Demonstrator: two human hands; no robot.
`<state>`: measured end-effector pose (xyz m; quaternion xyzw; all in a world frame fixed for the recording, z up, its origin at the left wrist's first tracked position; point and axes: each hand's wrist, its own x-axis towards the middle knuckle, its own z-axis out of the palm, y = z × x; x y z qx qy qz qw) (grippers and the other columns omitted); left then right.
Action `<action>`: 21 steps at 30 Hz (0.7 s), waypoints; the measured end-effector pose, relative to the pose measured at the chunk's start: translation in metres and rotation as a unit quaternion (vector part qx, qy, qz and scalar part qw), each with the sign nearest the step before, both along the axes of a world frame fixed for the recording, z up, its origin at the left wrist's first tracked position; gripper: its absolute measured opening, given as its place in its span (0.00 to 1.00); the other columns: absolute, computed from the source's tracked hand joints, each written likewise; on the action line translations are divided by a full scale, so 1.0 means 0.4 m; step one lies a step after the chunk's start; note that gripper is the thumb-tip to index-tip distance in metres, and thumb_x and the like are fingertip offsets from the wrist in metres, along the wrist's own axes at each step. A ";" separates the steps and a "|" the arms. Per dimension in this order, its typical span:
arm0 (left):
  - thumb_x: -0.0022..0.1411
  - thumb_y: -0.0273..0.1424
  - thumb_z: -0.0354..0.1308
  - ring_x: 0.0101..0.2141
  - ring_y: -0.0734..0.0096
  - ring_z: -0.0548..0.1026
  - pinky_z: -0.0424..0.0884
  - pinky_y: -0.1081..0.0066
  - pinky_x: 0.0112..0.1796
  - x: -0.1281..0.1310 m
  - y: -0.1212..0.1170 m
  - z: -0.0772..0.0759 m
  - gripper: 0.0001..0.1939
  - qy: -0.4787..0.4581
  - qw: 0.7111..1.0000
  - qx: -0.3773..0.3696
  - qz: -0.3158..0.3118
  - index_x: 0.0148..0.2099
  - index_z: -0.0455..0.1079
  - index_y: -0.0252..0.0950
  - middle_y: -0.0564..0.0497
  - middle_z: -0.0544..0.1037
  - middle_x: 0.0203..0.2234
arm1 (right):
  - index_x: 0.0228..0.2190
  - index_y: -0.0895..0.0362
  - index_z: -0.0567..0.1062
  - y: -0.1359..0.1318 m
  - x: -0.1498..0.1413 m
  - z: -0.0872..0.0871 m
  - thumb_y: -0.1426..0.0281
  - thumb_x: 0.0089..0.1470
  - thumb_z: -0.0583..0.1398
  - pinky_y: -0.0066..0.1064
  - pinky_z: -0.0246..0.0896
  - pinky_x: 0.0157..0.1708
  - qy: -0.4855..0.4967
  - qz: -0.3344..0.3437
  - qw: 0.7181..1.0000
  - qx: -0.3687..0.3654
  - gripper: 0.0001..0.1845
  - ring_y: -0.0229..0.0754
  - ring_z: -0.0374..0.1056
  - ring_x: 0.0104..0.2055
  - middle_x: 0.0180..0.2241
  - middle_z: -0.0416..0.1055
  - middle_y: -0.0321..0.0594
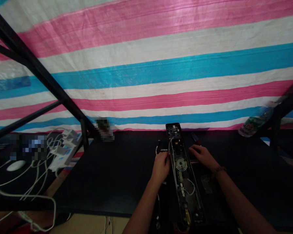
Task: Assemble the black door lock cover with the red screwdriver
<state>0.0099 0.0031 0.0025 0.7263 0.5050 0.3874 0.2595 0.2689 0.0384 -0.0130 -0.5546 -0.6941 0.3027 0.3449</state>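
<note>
Opened device [182, 164] reaching worktop's [117, 175] far edge; left hand [161, 165], right hand [203, 156] alongside.
Likely stiff, fragile inside; best held by sides. Both grips: can't tell.

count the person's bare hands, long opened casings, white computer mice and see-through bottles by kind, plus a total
Left hand and right hand: 2
Long opened casing: 1
White computer mouse: 1
See-through bottle: 1
Total: 5
</note>
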 end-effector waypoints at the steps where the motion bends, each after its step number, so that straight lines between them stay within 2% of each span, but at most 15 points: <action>1: 0.63 0.20 0.49 0.40 0.61 0.76 0.69 0.64 0.43 -0.001 0.001 -0.002 0.13 0.000 1.000 -0.001 -0.002 0.40 0.73 0.37 0.46 0.79 0.37 | 0.29 0.56 0.76 0.000 0.000 0.000 0.53 0.60 0.55 0.32 0.61 0.34 -0.001 -0.001 1.000 0.000 0.21 0.44 0.68 0.32 0.27 0.73 0.37; 6: 0.55 0.15 0.49 0.39 0.62 0.74 0.68 0.64 0.43 -0.006 0.005 -0.006 0.15 -0.003 1.000 -0.007 -0.004 0.35 0.72 0.37 0.48 0.78 0.34 | 0.28 0.55 0.75 -0.002 0.000 0.005 0.53 0.60 0.55 0.32 0.61 0.33 0.005 -0.003 1.000 0.000 0.21 0.43 0.68 0.31 0.27 0.73 0.37; 11: 0.54 0.15 0.48 0.38 0.62 0.74 0.68 0.64 0.42 -0.006 0.004 -0.002 0.15 -0.013 1.000 -0.011 -0.003 0.32 0.71 0.37 0.49 0.77 0.32 | 0.29 0.55 0.76 -0.004 0.000 0.010 0.54 0.60 0.55 0.33 0.62 0.34 0.009 -0.003 1.000 -0.001 0.20 0.45 0.68 0.32 0.28 0.74 0.38; 21: 0.50 0.13 0.47 0.39 0.65 0.76 0.69 0.67 0.44 -0.011 0.004 -0.002 0.19 -0.061 0.998 -0.013 0.012 0.35 0.73 0.37 0.50 0.79 0.34 | 0.28 0.55 0.76 -0.001 0.001 0.001 0.53 0.60 0.56 0.33 0.61 0.34 0.014 -0.009 1.000 0.000 0.20 0.44 0.68 0.32 0.28 0.74 0.38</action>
